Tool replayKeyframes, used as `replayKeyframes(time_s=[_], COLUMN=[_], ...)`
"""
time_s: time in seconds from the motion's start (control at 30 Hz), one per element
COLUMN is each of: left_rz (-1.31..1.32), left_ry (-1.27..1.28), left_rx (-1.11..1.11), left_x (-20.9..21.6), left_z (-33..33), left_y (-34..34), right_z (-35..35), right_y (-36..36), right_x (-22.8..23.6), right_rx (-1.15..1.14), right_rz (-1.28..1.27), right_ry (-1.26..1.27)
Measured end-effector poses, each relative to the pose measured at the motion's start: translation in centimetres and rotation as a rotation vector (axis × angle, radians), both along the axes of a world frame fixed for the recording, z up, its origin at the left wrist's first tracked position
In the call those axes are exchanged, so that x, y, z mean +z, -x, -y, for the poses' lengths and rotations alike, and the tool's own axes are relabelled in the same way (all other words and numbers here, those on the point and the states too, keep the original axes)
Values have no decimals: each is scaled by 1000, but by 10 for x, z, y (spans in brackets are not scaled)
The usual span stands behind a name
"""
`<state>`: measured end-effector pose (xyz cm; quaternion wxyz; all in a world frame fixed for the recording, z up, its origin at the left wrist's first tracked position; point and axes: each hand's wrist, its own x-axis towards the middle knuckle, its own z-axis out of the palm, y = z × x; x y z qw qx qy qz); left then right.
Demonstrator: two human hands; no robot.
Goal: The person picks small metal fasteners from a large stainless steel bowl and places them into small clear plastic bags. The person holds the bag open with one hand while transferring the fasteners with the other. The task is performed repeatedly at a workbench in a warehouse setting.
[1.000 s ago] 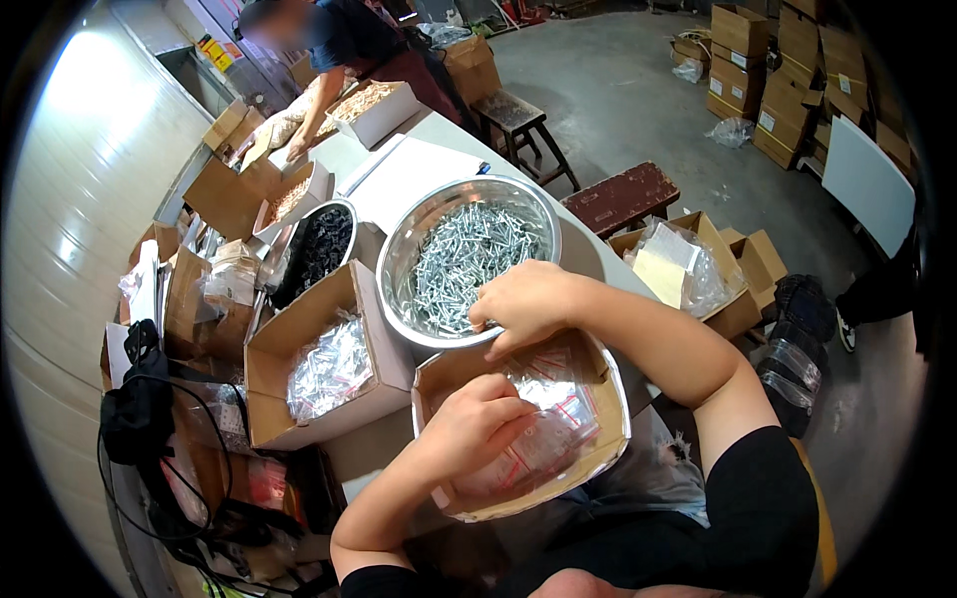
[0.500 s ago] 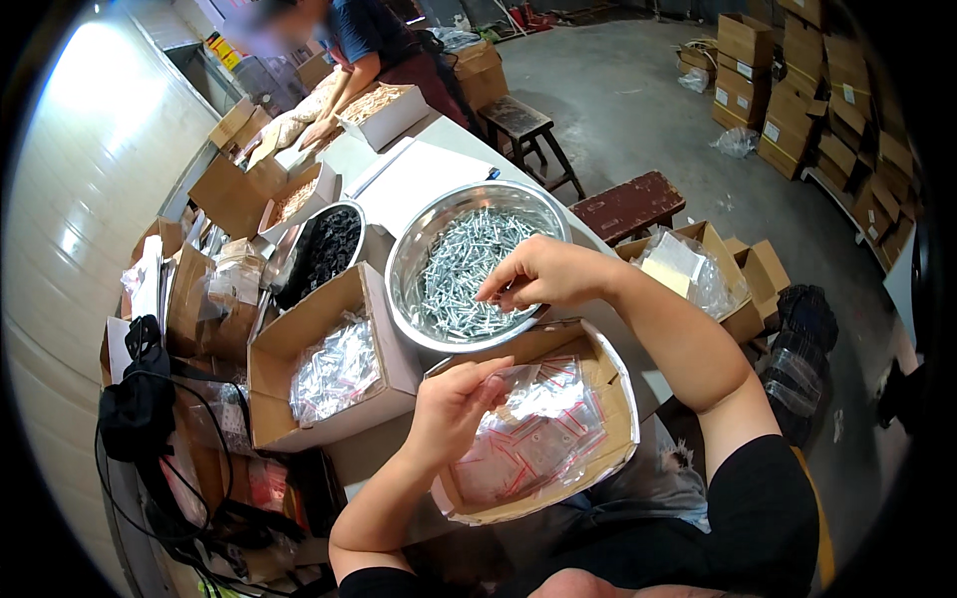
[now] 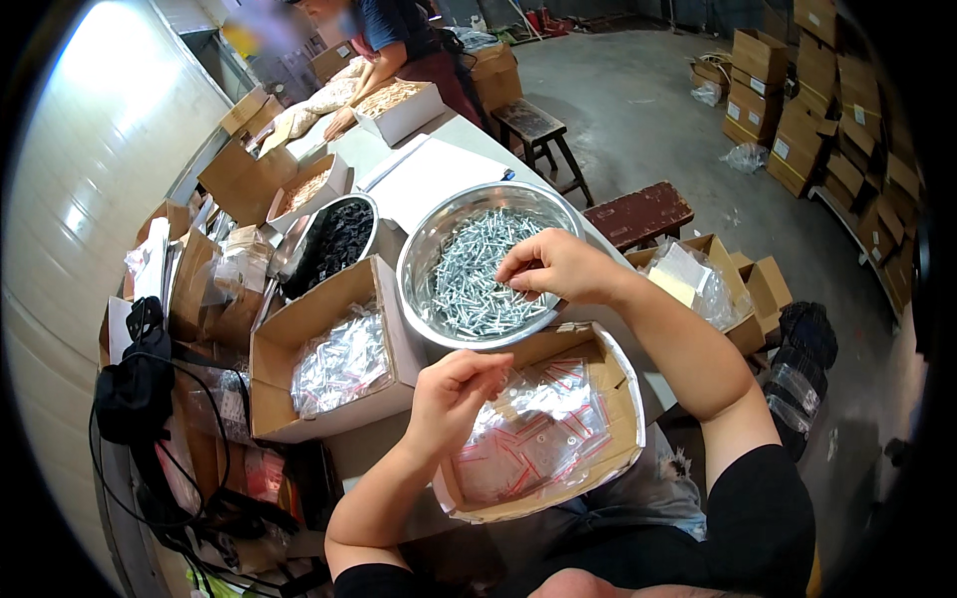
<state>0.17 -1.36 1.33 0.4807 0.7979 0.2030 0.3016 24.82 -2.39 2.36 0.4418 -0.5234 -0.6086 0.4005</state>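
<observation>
My right hand (image 3: 558, 267) reaches over a steel bowl (image 3: 411, 299) of loose silver screws (image 3: 477, 261). Its fingers are pinched together at the screws on the near right side; whatever sits between the fingertips is too small to make out. My left hand (image 3: 454, 399) is closed in a pinch above the left side of an open cardboard box (image 3: 626, 399). A bit of clear plastic bag shows faintly at its fingertips. Inside that box lie several flat clear zip bags (image 3: 538, 444) with red edges, some with small parts in them.
Left of the bowl stands a box (image 3: 274, 354) of filled clear bags, with a bowl of black parts (image 3: 334, 244) behind. White paper (image 3: 429, 179) lies beyond. A co-worker (image 3: 394, 50) leans over the table's far end. A stool (image 3: 528, 125) and bench (image 3: 638, 214) stand right.
My right hand has shifted slightly right and up within the bowl area. The left hand stays pinched over the box, its fingers tipped a little higher. The whole view has moved slightly.
</observation>
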Motion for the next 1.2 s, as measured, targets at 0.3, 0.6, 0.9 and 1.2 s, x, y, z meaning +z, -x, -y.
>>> replayKeyframes(time_s=[0.3, 0.6, 0.9, 1.2], left_rz=[-70, -79, 14, -17], left_ry=[324, 491, 753, 686], left_rx=[47, -46, -89, -184], left_x=[1, 7, -1, -8], left_z=[-3, -1, -11, -13], left_y=[12, 7, 7, 3], right_z=[1, -1, 2, 1], right_y=[3, 4, 7, 5], right_x=[2, -6, 1, -3], right_rx=[-33, -76, -103, -120], right_rz=[-62, -82, 60, 97], right_ry=[7, -53, -101, -181])
